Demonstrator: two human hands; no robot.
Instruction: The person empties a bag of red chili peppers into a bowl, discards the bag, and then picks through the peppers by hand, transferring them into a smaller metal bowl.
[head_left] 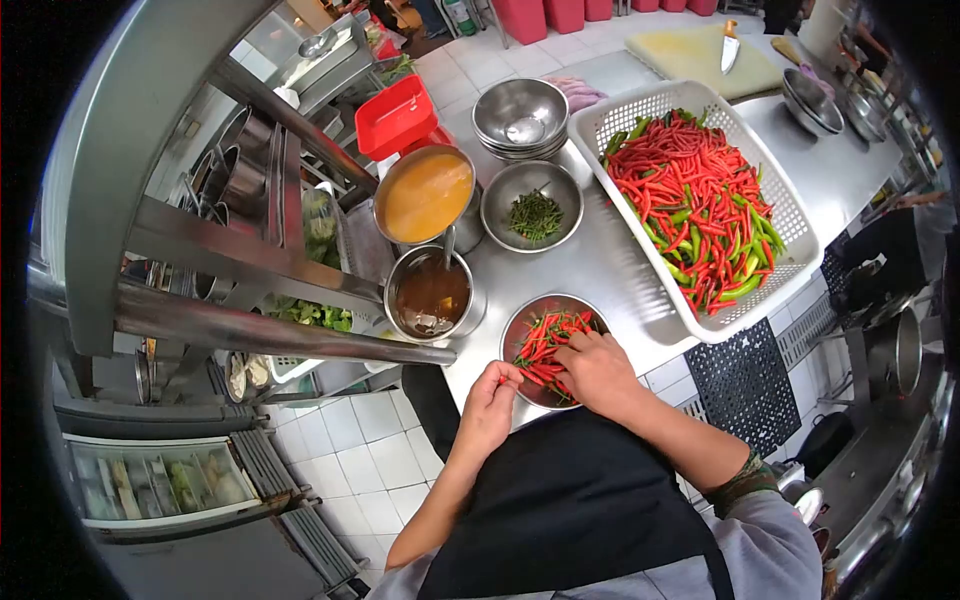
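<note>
A metal bowl point(510, 335) of red chili peppers point(545, 345) with green stems stands at the near edge of the steel table. My left hand point(490, 405) is at the bowl's left rim, thumb and finger pinched on a red chili pepper, of which only a small bit shows. Over the right side of the bowl, my right hand point(600, 372) has its fingers curled down among the peppers; its fingertips and anything in them are hidden. Behind this bowl sits another metal bowl point(500, 210) with a pile of thin green stems point(536, 215) in it.
A white perforated basket point(800, 235) heaped with red and green chilies stands to the right. At left are a pot of dark liquid point(432, 297) and a container of orange liquid point(430, 198). Stacked bowls point(520, 115), a cutting board point(690, 60) and a knife point(730, 50) lie further back.
</note>
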